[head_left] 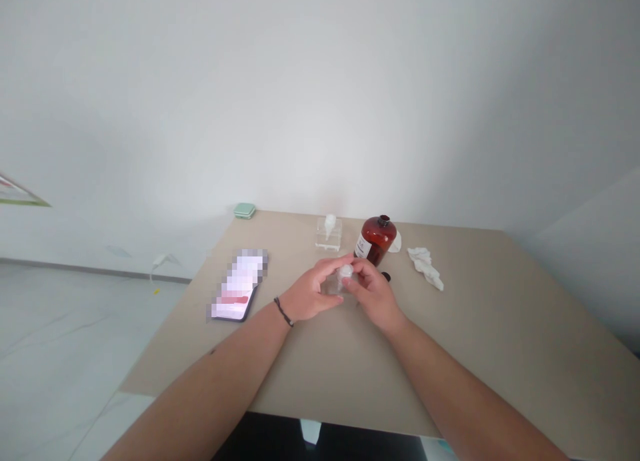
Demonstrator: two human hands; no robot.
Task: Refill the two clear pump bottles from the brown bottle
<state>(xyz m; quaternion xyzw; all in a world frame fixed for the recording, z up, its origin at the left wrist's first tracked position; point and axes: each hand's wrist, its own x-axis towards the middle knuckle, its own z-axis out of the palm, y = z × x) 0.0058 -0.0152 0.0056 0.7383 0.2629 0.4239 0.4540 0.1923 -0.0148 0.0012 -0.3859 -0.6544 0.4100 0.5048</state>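
Both my hands meet over the middle of the beige table [500, 334]. My left hand [313, 293] wraps around a small clear bottle [334, 284], fingers curled. My right hand [373, 291] pinches the bottle's white cap [345, 272] between thumb and fingers. Just behind them stands an amber brown bottle [377, 240] with a white label and an open neck. A small black cap [385, 276] lies on the table beside my right hand.
A phone [237, 286] lies on the table's left part. At the back stand a clear square container with a white pump [329, 233], a green case [245, 210] at the corner, and a crumpled white tissue [426, 266] to the right. A white wall rises behind.
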